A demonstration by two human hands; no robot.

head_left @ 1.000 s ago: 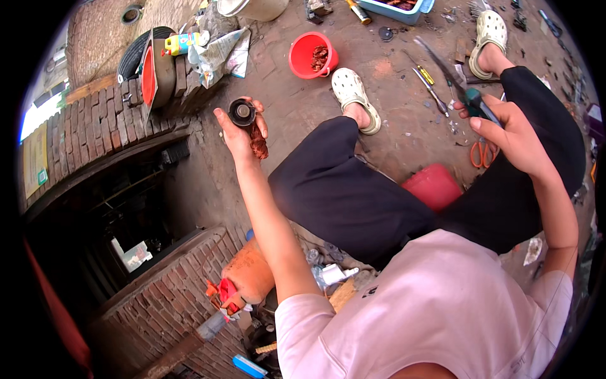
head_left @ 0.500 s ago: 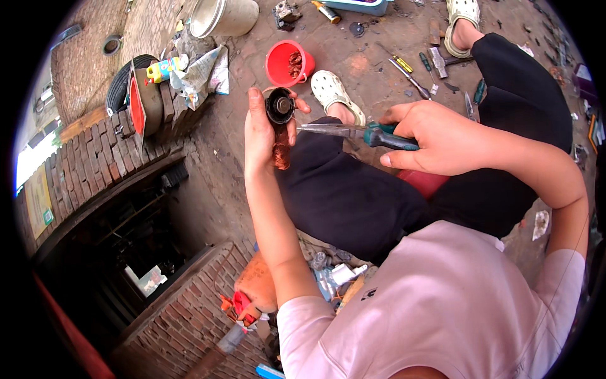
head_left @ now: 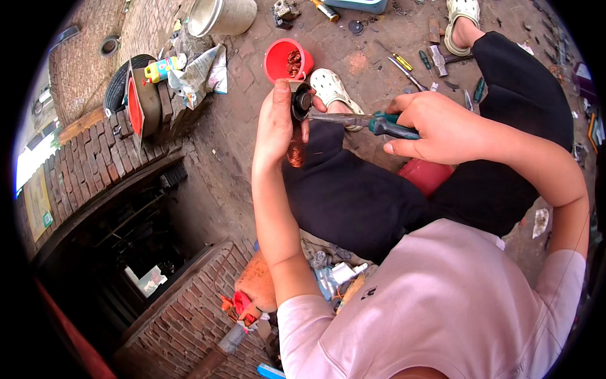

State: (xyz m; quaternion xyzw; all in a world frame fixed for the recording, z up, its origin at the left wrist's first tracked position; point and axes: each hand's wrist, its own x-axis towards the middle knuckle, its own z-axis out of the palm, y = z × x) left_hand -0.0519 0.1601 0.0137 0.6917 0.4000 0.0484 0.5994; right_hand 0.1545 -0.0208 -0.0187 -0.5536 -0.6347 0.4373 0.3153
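My left hand [head_left: 274, 129] is wrapped round a dark, round motor part [head_left: 302, 101] with a stub in its middle. A bundle of copper wire [head_left: 296, 151] hangs from its lower side. In my right hand [head_left: 439, 125] is a pair of long-nose pliers [head_left: 392, 126] with green and dark handles. The jaws point left and their tips meet the motor part beside my left fingers; whether they grip wire is too small to tell. Both hands are above my knees.
A red bucket [head_left: 270, 60] with copper scraps lies beyond my left hand, near a white bucket [head_left: 235, 18]. A hammer [head_left: 437, 60] and several screwdrivers [head_left: 424, 59] lie on the ground ahead. A blue tub [head_left: 360, 5] is at the far edge; a brick wall [head_left: 95, 158] stands left.
My left hand has moved right and turned, bringing the motor part round so it faces more toward the pliers. The pliers have shifted slightly right.
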